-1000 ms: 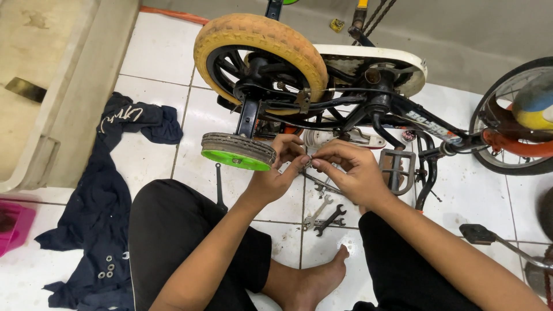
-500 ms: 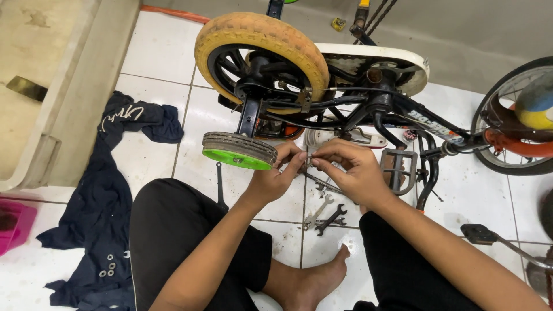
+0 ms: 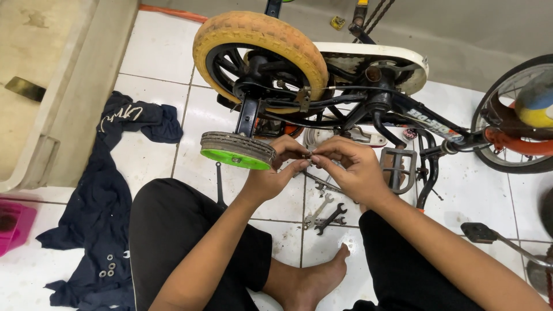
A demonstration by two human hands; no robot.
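Left hand (image 3: 275, 173) and right hand (image 3: 351, 167) meet fingertip to fingertip, both pinching small part (image 3: 311, 155); too small to identify. Part sits between hands, just right of green training wheel (image 3: 237, 151), below bike frame (image 3: 368, 109). Left knuckles touch training wheel tyre edge. Small bike lies upended on tile floor (image 3: 155, 63), yellow tyre (image 3: 259, 40) up top. Grey pedal (image 3: 398, 167) just beside right hand. Wrenches (image 3: 325, 212) on floor under wrists. Dark cloth (image 3: 103, 196) well left.
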